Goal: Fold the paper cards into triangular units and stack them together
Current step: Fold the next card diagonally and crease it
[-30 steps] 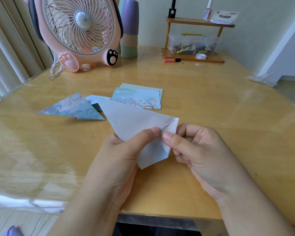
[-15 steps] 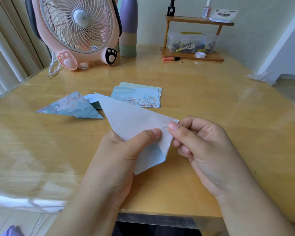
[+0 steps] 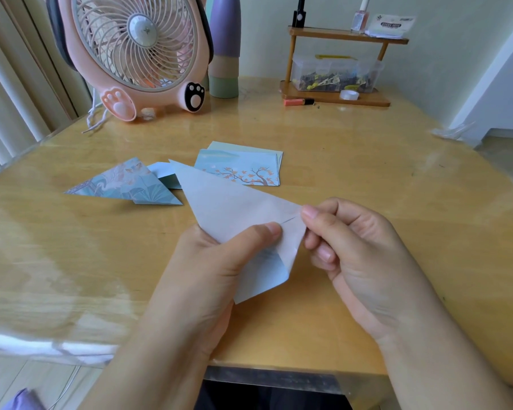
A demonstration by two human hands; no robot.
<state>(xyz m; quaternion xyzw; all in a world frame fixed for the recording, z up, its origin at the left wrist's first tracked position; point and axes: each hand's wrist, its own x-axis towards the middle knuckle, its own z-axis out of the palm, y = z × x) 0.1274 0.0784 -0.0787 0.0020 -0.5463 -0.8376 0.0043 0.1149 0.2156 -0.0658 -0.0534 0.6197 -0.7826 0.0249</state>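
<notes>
Glossy yellow wood fills most of the frame: the counter (image 3: 353,179) under a clear cover, with a pale wall behind it at the top. At the upper left stands a pink fan (image 3: 137,51) with paw-print feet, and just right of it a tall bottle (image 3: 224,48) banded purple, tan and green. At the upper right a small wooden shelf (image 3: 338,97) holds a clear plastic box (image 3: 335,74) on its lower board, with a roll of tape (image 3: 349,95) in front of the box and an orange marker (image 3: 298,101) lying on the counter beside the shelf.

In the centre of the frame I hold the folded paper card (image 3: 234,208), a pale blue-grey triangle whose long point reaches up and to the left, lifted off the counter. My left hand (image 3: 208,279) grips it from below, thumb pressed flat across the front and fingers hidden behind. My right hand (image 3: 359,255) pinches the card's right corner between thumb and forefinger, the other fingers curled in under the palm.

Beyond the card, in the middle left of the frame, a finished triangular unit (image 3: 125,186) with a printed blue pattern lies flat on the counter. Just right of it a small stack of unfolded cards (image 3: 243,168) rests, the top one showing an orange-leafed tree.
</notes>
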